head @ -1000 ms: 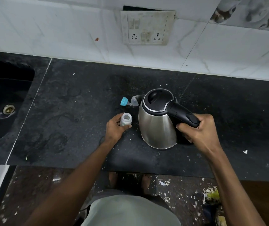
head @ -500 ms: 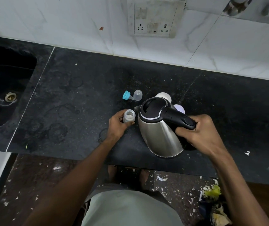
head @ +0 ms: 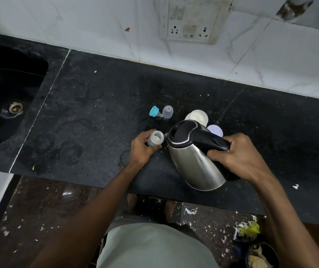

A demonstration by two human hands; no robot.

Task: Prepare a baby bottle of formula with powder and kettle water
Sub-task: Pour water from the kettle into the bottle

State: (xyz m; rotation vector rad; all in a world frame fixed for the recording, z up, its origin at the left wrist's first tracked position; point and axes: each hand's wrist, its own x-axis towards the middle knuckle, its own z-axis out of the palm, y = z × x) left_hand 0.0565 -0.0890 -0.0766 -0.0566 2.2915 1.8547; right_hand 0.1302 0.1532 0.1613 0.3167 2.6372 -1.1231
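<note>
Black countertop [head: 89, 120], near front edge: left hand [head: 142, 149] gripping open baby bottle [head: 155, 138]; right hand [head: 236, 156] clenched on tilted kettle [head: 195, 163] handle, spout beside bottle mouth.

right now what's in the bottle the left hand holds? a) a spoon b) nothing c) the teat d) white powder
d: the open bottle in the left hand shows white powder at its bottom, while the kettle tilts toward it.
</note>
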